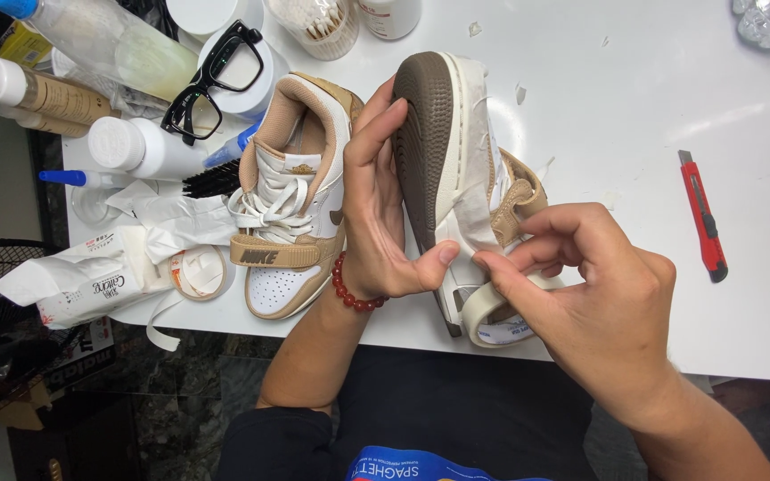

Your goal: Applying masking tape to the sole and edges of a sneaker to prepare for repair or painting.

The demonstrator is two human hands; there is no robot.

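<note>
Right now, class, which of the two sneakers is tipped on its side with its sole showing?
The sneaker gripped by the left hand, brown sole facing up, partly taped. The other sneaker rests on its sole on the table.

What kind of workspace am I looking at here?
Likely a shoe-cleaning or sneaker-care bench: a white table with spray bottles, a black brush, a wipes pack, and tan-and-white sneakers being masked with tape.

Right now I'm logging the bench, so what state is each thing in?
Held shoe: on its side, sole showing, partly taped.
Tape roll: in right hand, strip pulled out.
Left hand: gripping held shoe.
Second shoe: upright, laced.
Utility knife: lying flat, apart.
Glasses: unfolded.
</note>
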